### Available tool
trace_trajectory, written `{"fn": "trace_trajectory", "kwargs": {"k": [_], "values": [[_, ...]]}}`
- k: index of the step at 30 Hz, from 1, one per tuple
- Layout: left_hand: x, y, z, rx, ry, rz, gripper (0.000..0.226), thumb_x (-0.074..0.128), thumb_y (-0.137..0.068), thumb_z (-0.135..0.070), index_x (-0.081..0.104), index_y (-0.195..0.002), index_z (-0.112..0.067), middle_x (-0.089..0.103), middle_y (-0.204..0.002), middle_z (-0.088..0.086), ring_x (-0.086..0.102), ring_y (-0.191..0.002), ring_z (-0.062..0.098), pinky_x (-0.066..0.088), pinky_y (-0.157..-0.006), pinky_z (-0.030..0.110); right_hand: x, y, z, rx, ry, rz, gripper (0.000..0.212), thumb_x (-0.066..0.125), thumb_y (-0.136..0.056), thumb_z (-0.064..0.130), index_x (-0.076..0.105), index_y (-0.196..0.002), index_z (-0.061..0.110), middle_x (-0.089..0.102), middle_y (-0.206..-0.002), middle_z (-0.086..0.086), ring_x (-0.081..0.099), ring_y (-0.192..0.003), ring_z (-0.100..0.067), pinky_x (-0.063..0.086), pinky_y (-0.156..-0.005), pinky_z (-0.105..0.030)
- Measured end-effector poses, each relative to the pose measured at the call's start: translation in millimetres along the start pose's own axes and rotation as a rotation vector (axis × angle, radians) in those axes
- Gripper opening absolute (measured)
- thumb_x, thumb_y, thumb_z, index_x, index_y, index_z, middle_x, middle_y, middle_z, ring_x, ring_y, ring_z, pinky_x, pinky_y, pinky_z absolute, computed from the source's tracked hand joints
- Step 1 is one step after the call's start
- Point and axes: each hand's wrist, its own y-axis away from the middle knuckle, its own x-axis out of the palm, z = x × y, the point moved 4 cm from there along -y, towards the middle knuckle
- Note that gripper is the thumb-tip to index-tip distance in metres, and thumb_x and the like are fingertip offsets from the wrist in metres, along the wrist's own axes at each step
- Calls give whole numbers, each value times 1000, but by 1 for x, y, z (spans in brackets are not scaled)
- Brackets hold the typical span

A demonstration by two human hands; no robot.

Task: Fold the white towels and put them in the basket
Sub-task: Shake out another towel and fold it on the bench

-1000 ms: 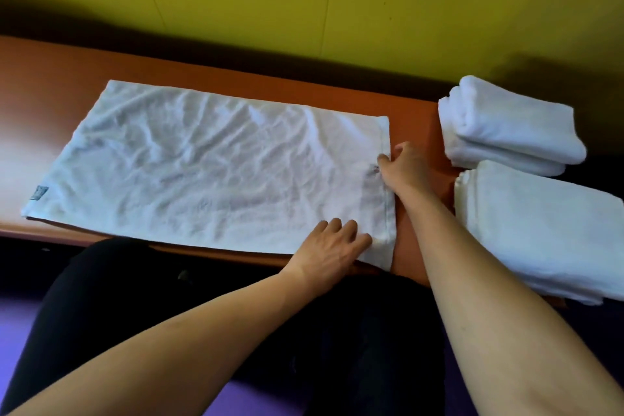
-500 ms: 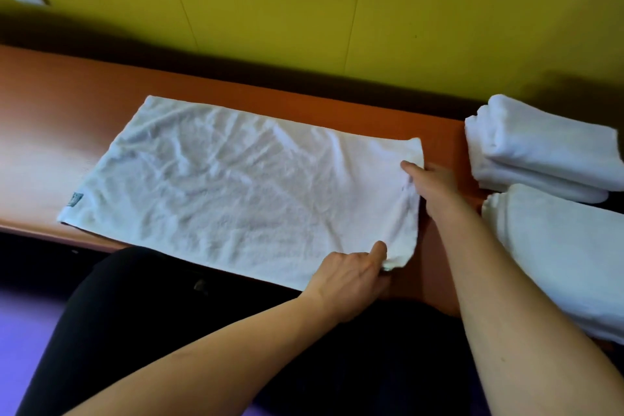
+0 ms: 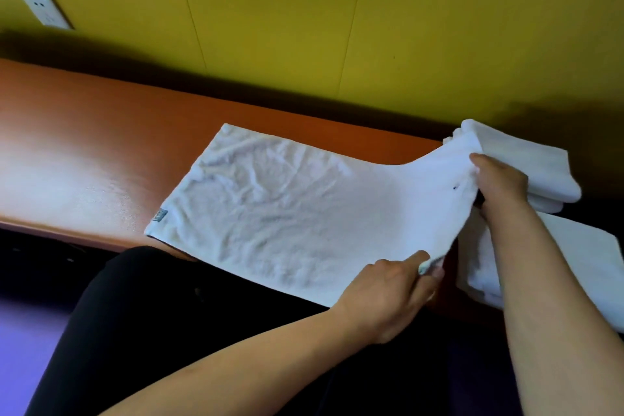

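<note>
Towel: the towel was white terry, rectangular and heavily creased, spread on the table with its near long edge hanging slightly past the front edge; its right end was raised off the surface.
Tag: a small grey tag sat at the towel's near-left corner.
Left hand: the left hand pinched the towel's near-right corner between thumb and curled fingers.
Right hand: the right hand gripped the far-right corner, fingers closed on the cloth and lifting it.
Folded towels: a thick folded towel stack with rounded edges lay just right of the right hand; a second, flatter pile lay nearer, partly behind the right forearm.
Table: the table was a long, smooth, orange-brown surface with a soft sheen, running along the wall.
Wall: the wall was yellow-green panelling with thin vertical seams; a white socket was set at the upper left.
Floor: the floor looked purple beside dark trousers.
</note>
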Motion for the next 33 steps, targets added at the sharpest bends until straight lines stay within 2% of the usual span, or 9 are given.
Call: {"fn": "trace_trajectory", "kwargs": {"k": [3,8,11,14,16,18,23,29,33], "values": [[-14,9,4,-73,94,-54,31,32,-107,-48,38,-86,-25,64,-74,9,63,-76,36,48,-73,47,13,16,12,-23,4,33,22,77,-74,32,64,-72,14,68,-80,7,70,-82,-20,55,-75,-34],[-44,31,41,-226,191,-252,18,47,-100,-28,45,-83,-20,60,-71,3,67,-69,26,55,-68,43,70,53,23,-139,61,115,31,68,-87,26,71,-115,12,67,-98,-3,64,-86,-20,52,-75,-29],[-69,52,70,-357,370,-333,16,48,-90,-17,51,-97,-32,67,-71,2,69,-59,19,59,-64,44,113,79,25,-173,26,179,10,64,-87,21,73,-92,22,68,-81,3,66,-63,-6,48,-52,-14],[-97,69,93,-403,501,-421,17,46,-92,-18,51,-96,-33,70,-70,8,69,-58,24,61,-60,41,161,106,31,-193,2,272,11,60,-90,18,68,-91,25,70,-86,-2,72,-78,-16,59,-70,-28],[-115,77,105,-415,529,-473,12,46,-99,-26,54,-91,-29,71,-68,9,69,-57,24,60,-57,38,192,119,37,-226,23,304,12,60,-88,16,71,-87,21,69,-78,-1,71,-71,-15,59,-68,-31],[-132,83,116,-429,508,-515,22,47,-103,-34,55,-87,-23,71,-67,8,69,-55,22,59,-55,35,222,132,44,-238,14,326,14,60,-85,15,69,-76,19,67,-67,3,70,-65,-18,59,-62,-32],[-179,107,153,-511,371,-638,29,46,-101,-37,58,-82,-18,73,-65,-1,69,-57,17,61,-62,41,294,160,54,-296,95,376,17,61,-84,22,69,-69,18,72,-79,-6,73,-83,-30,61,-78,-49],[-217,130,213,-662,216,-707,36,45,-99,-29,59,-75,-5,71,-59,-6,68,-54,16,60,-60,42,366,186,38,-355,190,444,14,60,-93,22,72,-87,16,71,-90,-7,67,-82,-22,57,-74,-36],[-226,140,253,-782,-18,-601,34,45,-97,-31,63,-73,-15,71,-59,-7,68,-58,15,59,-66,38,389,202,15,-283,297,521,34,60,-98,29,68,-126,11,71,-115,-12,72,-92,-24,62,-78,-39]]}}
